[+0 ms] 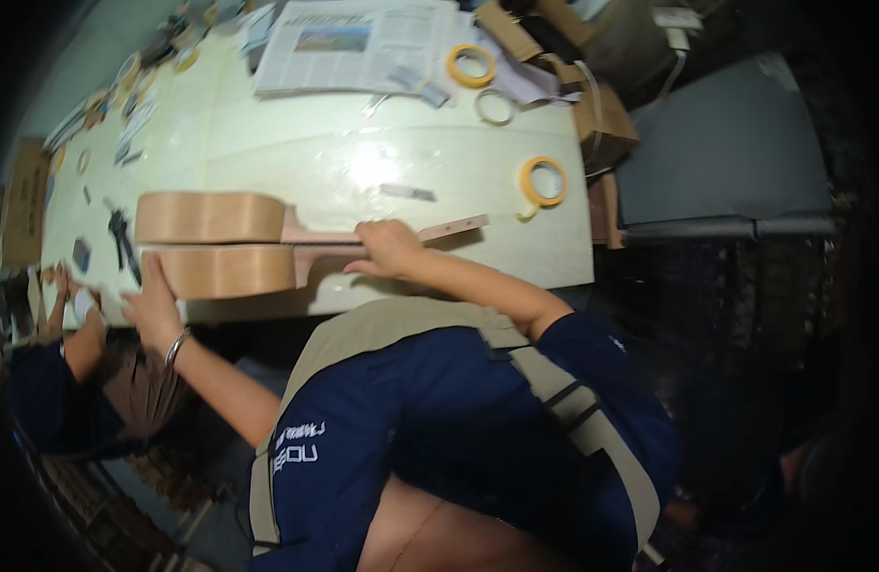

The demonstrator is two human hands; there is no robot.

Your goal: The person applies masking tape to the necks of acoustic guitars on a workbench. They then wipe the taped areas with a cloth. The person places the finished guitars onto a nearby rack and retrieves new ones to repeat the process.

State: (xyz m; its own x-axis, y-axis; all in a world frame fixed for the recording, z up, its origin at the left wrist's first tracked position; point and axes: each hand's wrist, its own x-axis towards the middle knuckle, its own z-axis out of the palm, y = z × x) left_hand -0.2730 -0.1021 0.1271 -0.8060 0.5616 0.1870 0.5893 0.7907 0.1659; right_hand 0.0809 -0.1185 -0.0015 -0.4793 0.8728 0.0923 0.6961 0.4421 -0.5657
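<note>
item: unfinished guitar (225, 245), bare wood, lying on its side along the near edge of the pale tabletop (296, 153), neck (392, 238) pointing right.
your left hand (153, 305): open, palm flat against the body's end, likely bracing it so it cannot slide.
your right hand (390, 250): curled over the neck, gripping it, steadying the piece on edge.
nearby: yellow tape rolls (542, 181), newspaper (358, 43), small dark tool (123, 243), all well apart from the guitar.
</note>
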